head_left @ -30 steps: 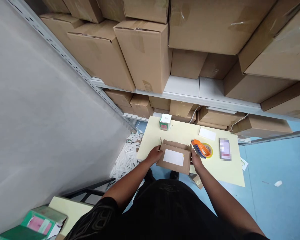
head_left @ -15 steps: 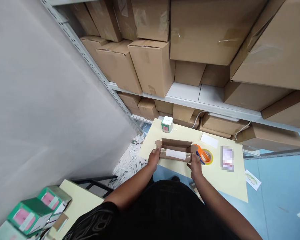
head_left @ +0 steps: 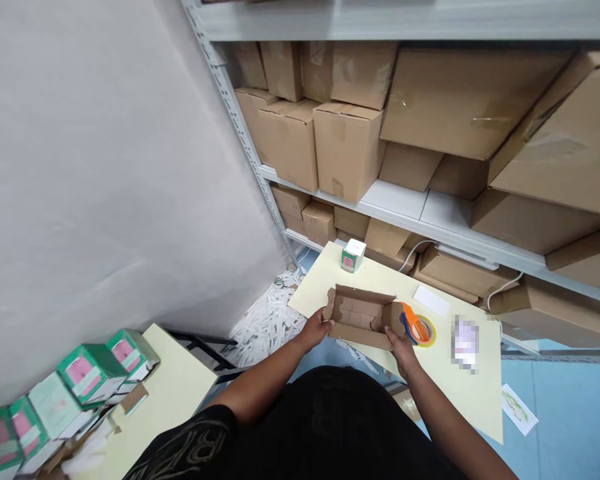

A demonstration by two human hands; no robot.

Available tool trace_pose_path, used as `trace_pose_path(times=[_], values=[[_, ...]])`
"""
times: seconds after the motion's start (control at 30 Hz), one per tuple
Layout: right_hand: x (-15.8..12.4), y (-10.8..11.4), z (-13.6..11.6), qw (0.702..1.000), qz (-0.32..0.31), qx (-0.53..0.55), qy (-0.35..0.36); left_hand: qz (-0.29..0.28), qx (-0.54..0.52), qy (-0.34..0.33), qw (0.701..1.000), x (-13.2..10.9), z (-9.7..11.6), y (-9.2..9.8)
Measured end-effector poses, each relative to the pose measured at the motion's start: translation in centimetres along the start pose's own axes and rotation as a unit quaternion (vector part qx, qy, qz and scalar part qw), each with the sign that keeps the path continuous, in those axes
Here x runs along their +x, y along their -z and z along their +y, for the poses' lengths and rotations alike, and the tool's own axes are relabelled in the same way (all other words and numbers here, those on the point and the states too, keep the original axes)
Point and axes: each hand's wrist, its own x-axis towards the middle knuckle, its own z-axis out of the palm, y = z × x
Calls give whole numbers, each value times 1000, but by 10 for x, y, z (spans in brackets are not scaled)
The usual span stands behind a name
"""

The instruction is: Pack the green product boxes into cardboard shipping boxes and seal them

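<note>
An opened cardboard box [head_left: 360, 313] is held between my two hands over the near edge of a pale yellow table [head_left: 460, 393]. My left hand [head_left: 319, 329] grips its left end, and my right hand [head_left: 400, 348] grips the right front corner. The inside faces up, and I see nothing in it. Just right of the box lie an orange-and-blue tape dispenser [head_left: 414, 323] and a yellow-rimmed tape roll [head_left: 431, 333]. Behind the box stands a small green and white box [head_left: 353, 256] with a pink panel.
Metal shelves [head_left: 330, 193] with many cardboard boxes rise behind the table. White paper strips [head_left: 267, 320] cover the floor by the wall. Several green boxes [head_left: 93, 373] stand on a second table [head_left: 180, 380] at lower left. A white card [head_left: 431, 301] lies on the near table.
The box has tipped so its inside shows more, and the front flap with the white label no longer faces me. My view has swung left, showing more green boxes.
</note>
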Motion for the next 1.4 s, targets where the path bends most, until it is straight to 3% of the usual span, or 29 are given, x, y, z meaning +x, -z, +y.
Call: trace_pose_path(times=[0.1, 0.23, 0.4, 0.63, 0.83, 1.07, 1.27, 1.4], values=[[-14, 4, -8, 999, -18, -34, 4, 32, 103, -70, 992, -22, 12, 13], [-38, -14, -21, 991, -76, -110, 30, 75, 119, -92, 986, -63, 25, 46], [-85, -75, -44, 975, -50, -212, 39, 138, 98, -109, 980, -128, 26, 100], [-148, -165, -68, 953, -78, -279, 91, 233, 43, -127, 963, -228, 7, 178], [-187, -226, -81, 919, -132, -350, 128, 316, -6, -118, 941, -288, -3, 220], [-174, -280, -119, 875, -230, -383, 189, 400, -8, -137, 906, -326, -12, 232], [-155, -345, -132, 798, -367, -421, 226, 535, 26, -79, 841, -372, -16, 214], [-171, -385, -126, 757, -440, -403, 268, 613, 45, -46, 788, -424, -15, 202]])
